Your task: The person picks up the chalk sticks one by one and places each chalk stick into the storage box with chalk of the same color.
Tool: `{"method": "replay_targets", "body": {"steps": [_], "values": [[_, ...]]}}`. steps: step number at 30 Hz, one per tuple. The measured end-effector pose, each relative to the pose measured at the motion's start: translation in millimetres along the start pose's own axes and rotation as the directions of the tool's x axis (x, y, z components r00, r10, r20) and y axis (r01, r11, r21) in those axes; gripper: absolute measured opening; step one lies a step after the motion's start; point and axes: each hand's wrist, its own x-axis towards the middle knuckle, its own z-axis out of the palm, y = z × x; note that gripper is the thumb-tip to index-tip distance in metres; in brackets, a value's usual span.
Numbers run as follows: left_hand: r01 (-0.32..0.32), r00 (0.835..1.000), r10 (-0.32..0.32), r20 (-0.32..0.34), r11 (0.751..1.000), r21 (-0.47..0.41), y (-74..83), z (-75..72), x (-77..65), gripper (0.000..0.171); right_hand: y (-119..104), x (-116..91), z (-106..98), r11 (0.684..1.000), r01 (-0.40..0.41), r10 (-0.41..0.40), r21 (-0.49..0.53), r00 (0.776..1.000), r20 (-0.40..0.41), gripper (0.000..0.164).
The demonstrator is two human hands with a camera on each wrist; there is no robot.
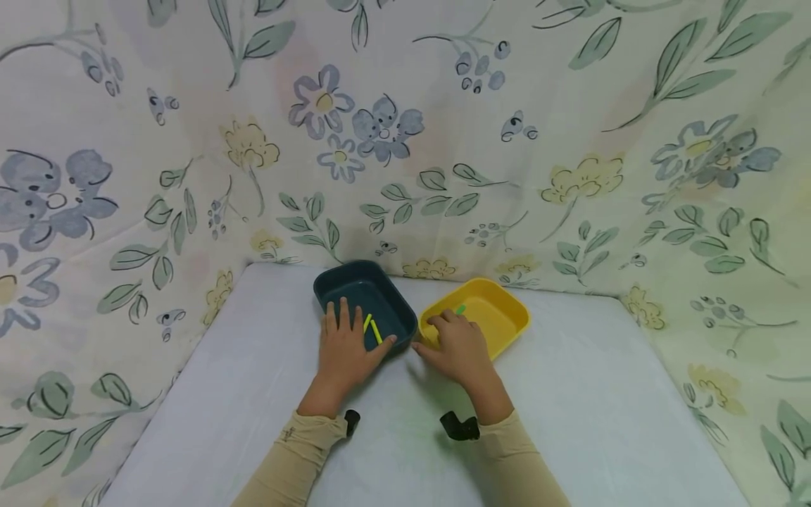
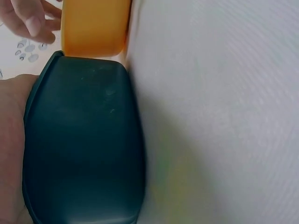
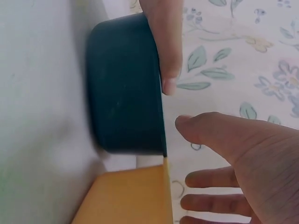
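Note:
My left hand (image 1: 345,352) lies over the near left side of a dark teal tray (image 1: 367,285), its fingers spread and straight and the thumb at the near edge. Inside that tray lie slim yellow-green sticks (image 1: 376,331), partly hidden by the hand. Over the left part of a yellow tray (image 1: 500,313) is my right hand (image 1: 459,352), fingers loosely bent. A short green piece (image 1: 460,310) shows just beyond its fingers. In the right wrist view the right thumb (image 3: 201,128) stands apart from the fingers, with nothing seen between them.
Both trays stand side by side, nearly touching, on a white-covered table (image 1: 602,422) near its back edge. A floral cloth (image 1: 443,141) hangs behind and along the sides. Black wrist pieces (image 1: 460,426) sit by the sleeve cuffs.

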Motion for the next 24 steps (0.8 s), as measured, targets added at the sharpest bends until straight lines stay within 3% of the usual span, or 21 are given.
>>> {"method": "replay_targets", "body": {"steps": [7,11,19,24], "values": [[-0.021,1.0,0.022,0.011,0.999,-0.039,-14.8,-6.0,6.2,0.107,8,-6,-2,0.994,0.104,-0.097,0.046,0.986,-0.138,0.05],[-0.077,0.997,0.075,-0.032,0.995,-0.064,-20.6,-11.6,4.0,0.097,15,-16,-7,0.987,0.16,-0.15,0.034,0.967,-0.205,0.046],[-0.255,0.955,0.238,-0.178,0.963,-0.082,-13.0,-30.6,-6.5,0.046,26,-30,-15,0.986,0.166,-0.161,0.005,0.968,-0.194,0.053],[-0.297,0.941,0.281,-0.188,0.952,-0.068,-7.0,-43.2,-14.7,0.042,31,-36,-17,0.989,0.146,-0.141,0.02,0.975,-0.175,0.065]]}}
